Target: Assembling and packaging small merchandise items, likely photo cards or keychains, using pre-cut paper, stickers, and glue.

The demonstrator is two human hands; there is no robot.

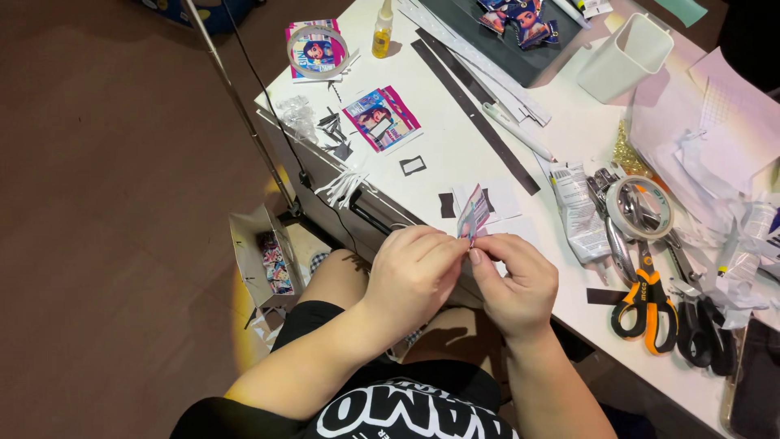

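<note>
Small colourful paper card (473, 216), pink and blue with a printed picture, stands pinched between both hands just over the near edge of the white tabletop (455, 138). The left hand (414, 272) has its fingers (443, 248) curled in and closed on the card's lower edge, and the right hand (516, 280) meets it from the other side, fingertips pressed to the same edge, so both are grasping the card.

Taking the card as the marker: just behind it on the tabletop lie a white paper scrap and a small black paper piece (447, 204). Further behind it lies a long black paper strip (475, 114) running diagonally, with a white pen (517, 132) beside that. Up and to the left of the card lies a flat pink picture packet (382, 119), and beyond that a clear tape roll (317, 51) resting on another picture card, near a small yellow glue bottle (382, 32). To the right of the card are a crumpled printed wrapper (578, 210), a roll of white tape (640, 207) and orange-handled scissors (646, 297). Far behind and to the right stands a white rectangular plastic cup (626, 55).
</note>
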